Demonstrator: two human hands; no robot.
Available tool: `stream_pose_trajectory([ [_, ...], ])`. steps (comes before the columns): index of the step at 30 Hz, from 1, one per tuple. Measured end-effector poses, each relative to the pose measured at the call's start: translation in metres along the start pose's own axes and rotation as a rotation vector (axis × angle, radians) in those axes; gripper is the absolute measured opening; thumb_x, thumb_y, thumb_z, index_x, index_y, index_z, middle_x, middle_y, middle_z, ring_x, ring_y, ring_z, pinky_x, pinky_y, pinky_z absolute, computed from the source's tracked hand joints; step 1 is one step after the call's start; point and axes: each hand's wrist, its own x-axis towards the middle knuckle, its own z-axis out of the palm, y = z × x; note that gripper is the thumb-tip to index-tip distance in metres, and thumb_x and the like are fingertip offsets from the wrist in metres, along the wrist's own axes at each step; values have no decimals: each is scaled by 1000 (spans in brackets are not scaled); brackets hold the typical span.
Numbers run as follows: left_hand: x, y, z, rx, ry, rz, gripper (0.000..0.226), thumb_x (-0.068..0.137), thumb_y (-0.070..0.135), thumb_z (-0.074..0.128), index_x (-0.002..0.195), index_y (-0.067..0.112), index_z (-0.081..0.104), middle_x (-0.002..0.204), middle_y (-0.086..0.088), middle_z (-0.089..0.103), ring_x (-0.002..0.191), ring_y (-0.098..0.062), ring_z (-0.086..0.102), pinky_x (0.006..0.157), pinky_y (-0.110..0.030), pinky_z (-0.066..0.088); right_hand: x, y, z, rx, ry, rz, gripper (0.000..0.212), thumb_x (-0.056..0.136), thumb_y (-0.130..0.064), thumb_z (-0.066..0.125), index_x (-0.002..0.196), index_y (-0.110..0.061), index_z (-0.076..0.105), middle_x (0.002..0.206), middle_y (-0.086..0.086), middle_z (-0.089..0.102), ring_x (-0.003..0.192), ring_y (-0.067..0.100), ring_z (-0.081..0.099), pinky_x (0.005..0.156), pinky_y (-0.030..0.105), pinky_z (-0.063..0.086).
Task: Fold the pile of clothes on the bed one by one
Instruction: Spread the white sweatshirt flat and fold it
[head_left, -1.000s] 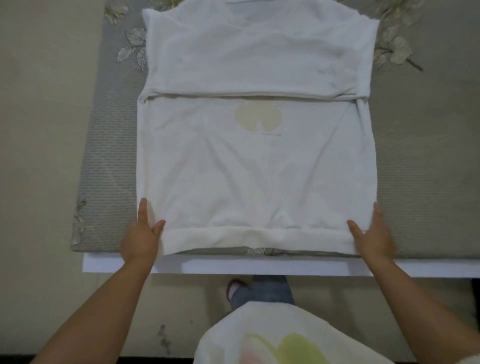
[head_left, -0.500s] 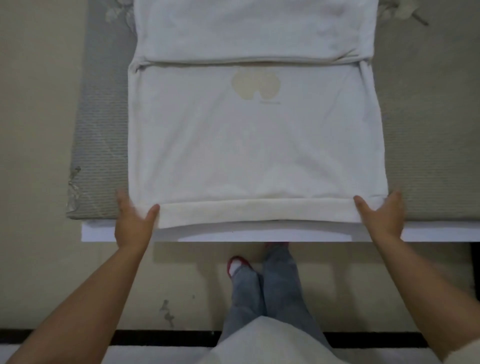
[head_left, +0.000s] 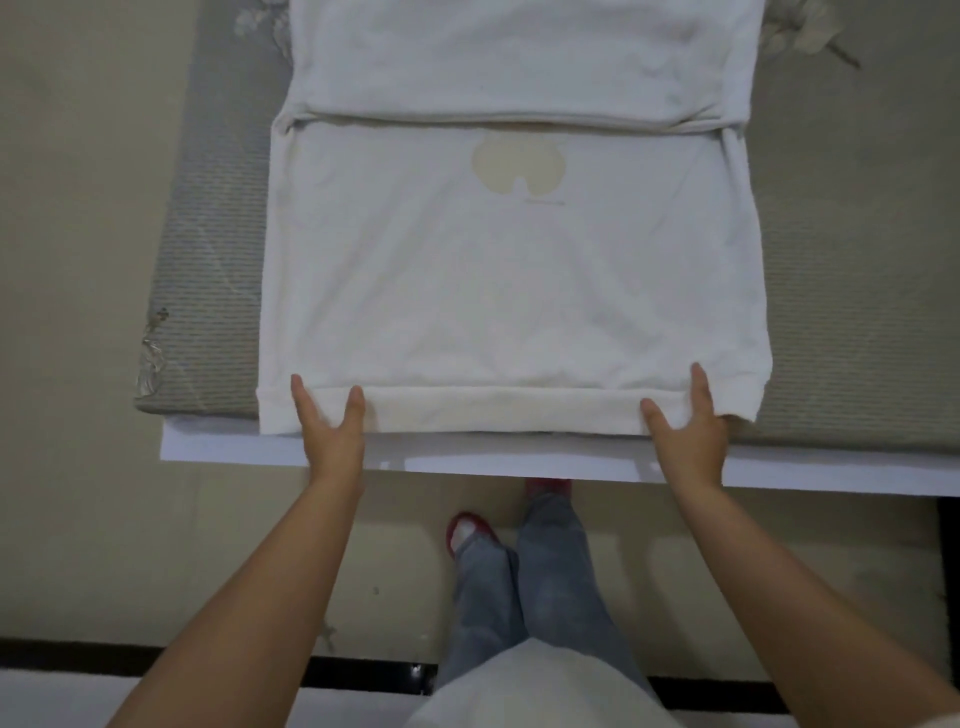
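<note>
Flat, both: left hand (head_left: 332, 431) and right hand (head_left: 685, 426) on shirt (head_left: 509, 291) hem.

— What lies under it all?
— A grey mattress (head_left: 831, 312) with a fine ribbed weave and pale leaf prints (head_left: 800, 39) near its far corners, set on a white base (head_left: 519, 460).
— And below?
— A beige floor (head_left: 78, 364), blue jeans (head_left: 545, 582), red shoes (head_left: 465, 525), and a black strip (head_left: 363, 673) along the near floor.
</note>
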Motion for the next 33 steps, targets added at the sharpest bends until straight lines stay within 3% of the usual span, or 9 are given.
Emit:
stream_pose_trajectory([
  [3,-4,0,13,27,-24,37,70,91,25,55,146,32,12,154,3,15,140,-13,17,114,-31,20,7,-6,7,41,8,-7,62,91,-25,55,145,-22,24,145,12,34,132,29,32,105,30,28],
  [7,11,0,15,-41,174,-24,63,91,26,55,145,24,23,151,0,24,136,-14,27,105,-18,21,20,-7,6,222,158,101,59,92,-25,54,144,-17,28,147,6,33,134,22,31,103,22,25],
  [10,19,-1,18,-7,203,-27,62,92,27,54,146,18,23,151,-4,22,136,-15,27,99,-13,20,29,-5,4,276,211,159,61,92,-27,54,145,-20,25,149,7,26,136,23,27,108,29,24],
  [15,12,-7,19,143,181,-5,74,90,29,58,148,17,13,153,-10,17,139,-21,23,106,-19,18,35,-7,7,238,99,172,64,91,-32,54,146,-22,23,150,9,26,137,26,26,107,32,26],
  [20,9,-2,9,202,196,23,82,84,30,65,147,14,14,151,-11,23,139,-21,23,110,-25,17,40,0,-11,28,75,102,69,89,-33,58,144,-8,26,147,16,31,137,28,26,109,32,21],
  [26,-20,-4,-19,204,193,-18,86,82,26,68,147,10,13,150,-14,25,138,-23,25,110,-24,17,-20,30,-30,-76,91,136,63,90,-29,56,143,-7,28,142,22,37,130,35,34,105,36,26],
  [33,-68,-22,-73,230,204,-58,87,82,25,68,147,9,12,150,-15,25,138,-25,26,112,-28,20,-90,33,-41,-47,133,182,74,89,-34,58,146,-7,19,143,24,35,132,36,31,106,38,26],
])
